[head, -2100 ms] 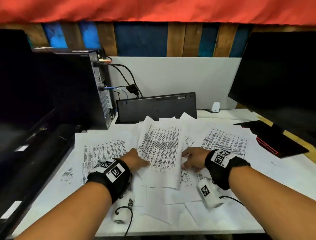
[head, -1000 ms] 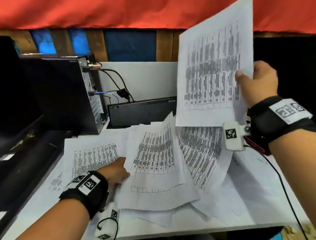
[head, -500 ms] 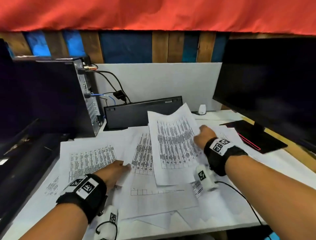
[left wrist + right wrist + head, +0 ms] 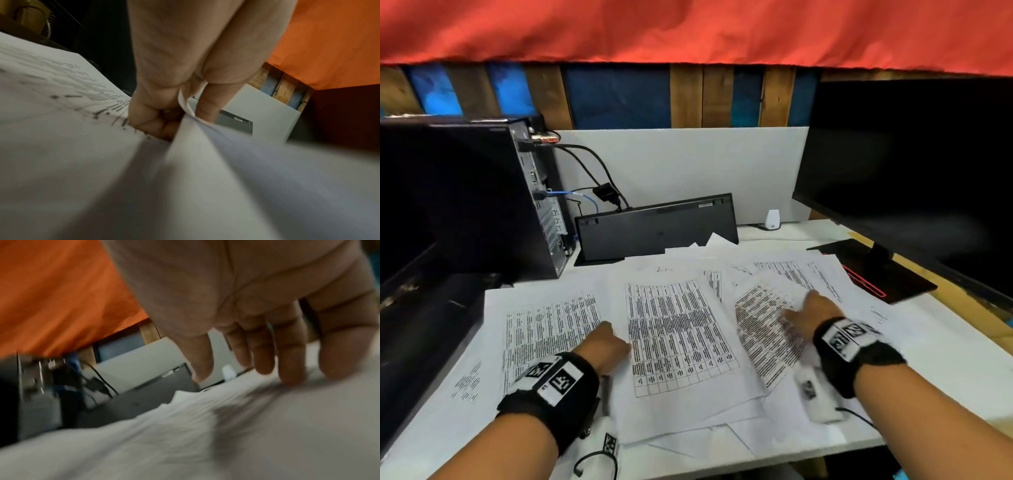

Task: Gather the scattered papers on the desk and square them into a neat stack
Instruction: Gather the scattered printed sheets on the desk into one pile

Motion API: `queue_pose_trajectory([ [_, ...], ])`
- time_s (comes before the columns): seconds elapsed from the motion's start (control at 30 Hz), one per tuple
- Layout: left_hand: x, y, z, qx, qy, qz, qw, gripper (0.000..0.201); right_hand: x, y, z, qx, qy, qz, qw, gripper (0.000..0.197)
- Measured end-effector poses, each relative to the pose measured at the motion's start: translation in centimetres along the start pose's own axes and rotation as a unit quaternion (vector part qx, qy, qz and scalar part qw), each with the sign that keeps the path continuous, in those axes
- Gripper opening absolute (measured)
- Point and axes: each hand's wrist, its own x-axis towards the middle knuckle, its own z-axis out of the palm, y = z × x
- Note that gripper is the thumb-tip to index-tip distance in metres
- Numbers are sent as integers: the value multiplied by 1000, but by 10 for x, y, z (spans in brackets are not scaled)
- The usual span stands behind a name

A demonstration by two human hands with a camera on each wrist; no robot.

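Observation:
Printed sheets lie scattered and overlapping on the white desk point(image 4: 935, 346). A middle sheet point(image 4: 678, 335) tops a loose pile, with a left sheet point(image 4: 544, 329) and a right sheet point(image 4: 763, 329) beside it. My left hand point(image 4: 606, 346) is at the pile's left edge. In the left wrist view the left hand point(image 4: 180, 116) pinches the curled paper edge point(image 4: 185, 104) between thumb and curled fingers. My right hand point(image 4: 804, 315), blurred, rests on the right sheet. In the right wrist view its fingers point(image 4: 292, 363) are straight and spread, tips touching the paper.
A black computer tower point(image 4: 482, 205) with cables stands at the back left. A black keyboard point(image 4: 657, 229) leans against the white divider point(image 4: 688, 164). A dark monitor point(image 4: 911, 178) and its base point(image 4: 876, 270) fill the right. A small white device point(image 4: 773, 219) sits behind the papers.
My right hand lifted one sheet high, laid it on the middle pile, then moved right onto another sheet. My left hand stayed at the pile's left edge.

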Motion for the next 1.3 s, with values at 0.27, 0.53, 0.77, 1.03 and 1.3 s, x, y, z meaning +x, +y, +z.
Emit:
queue_pose_trajectory([
  [0.27, 7, -5, -1, -27, 10, -10, 1000, 34, -2, 28, -16, -107, -102, 29, 989, 71],
  [0.53, -6, 6, 2, 53, -45, 72, 995, 36, 34, -36, 22, 172, -178, -52, 967, 41],
  [0.77, -16, 9, 9, -37, -116, 94, 988, 35, 27, -62, 52, 160, -141, -58, 975, 130],
  [1.03, -13, -56, -69, 48, 77, -49, 995, 74, 39, -33, 35, 147, -102, 26, 983, 134],
  [1.3, 11, -115, -76, 97, 150, -171, 969, 100, 35, -22, 34, 153, -142, 18, 978, 128],
])
